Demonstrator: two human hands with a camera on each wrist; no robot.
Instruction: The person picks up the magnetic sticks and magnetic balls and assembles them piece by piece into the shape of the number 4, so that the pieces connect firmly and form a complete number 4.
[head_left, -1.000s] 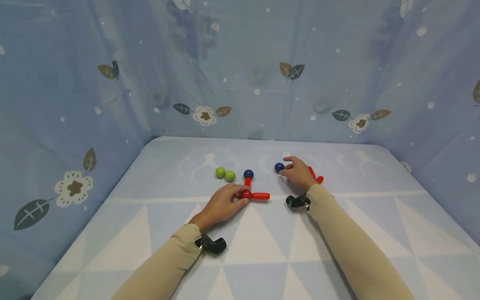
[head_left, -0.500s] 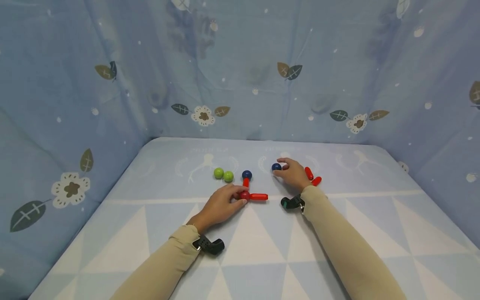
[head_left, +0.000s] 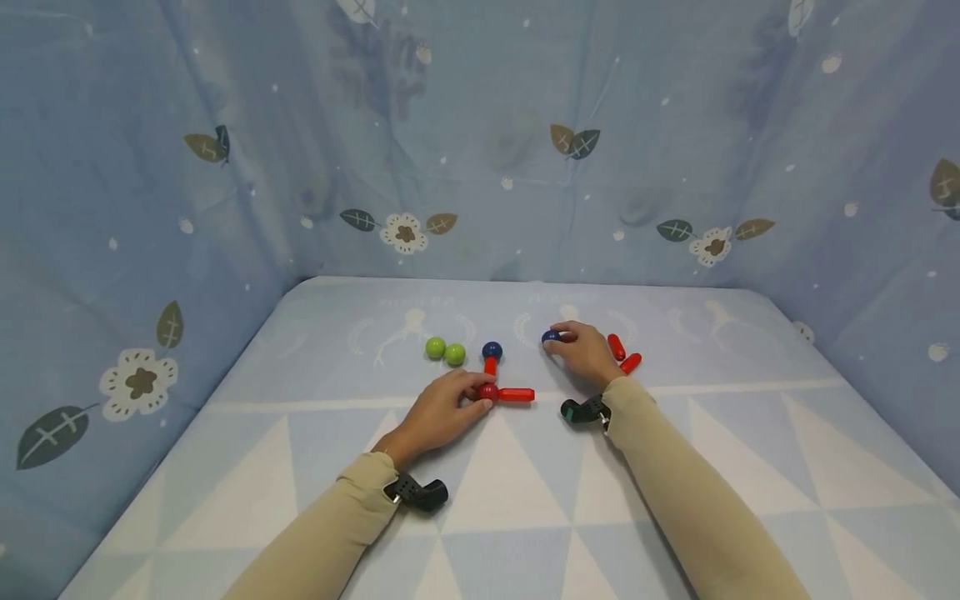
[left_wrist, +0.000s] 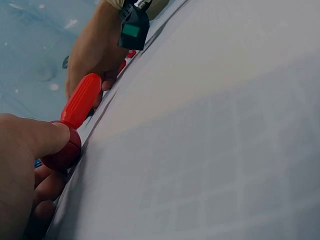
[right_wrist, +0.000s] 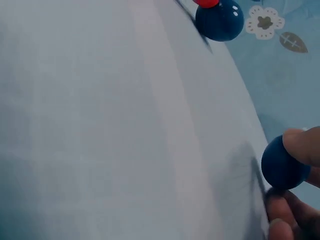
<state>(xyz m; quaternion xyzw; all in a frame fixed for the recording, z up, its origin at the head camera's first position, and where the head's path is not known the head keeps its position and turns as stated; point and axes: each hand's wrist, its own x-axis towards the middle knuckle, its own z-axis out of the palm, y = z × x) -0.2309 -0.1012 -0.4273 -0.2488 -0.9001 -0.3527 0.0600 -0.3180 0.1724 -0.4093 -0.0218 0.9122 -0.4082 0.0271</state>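
In the head view my left hand pinches a dark red ball between thumb and fingers. A red ribbed stick joins that ball and points right. Another red stick runs from it away from me to a dark blue ball. Farther right, my right hand holds a second blue ball; the right wrist view shows thumb and fingers on either side of it, low over the table. In the left wrist view my thumb covers part of the red ball.
Two green balls lie left of the joined pieces. Beyond my right hand are two loose red sticks, one behind the other. The patterned table meets a blue curtain at the back and sides.
My right hand's fingers have come together around the blue ball, which they stood open beside or loosely around before. My left hand keeps its hold on the red ball.
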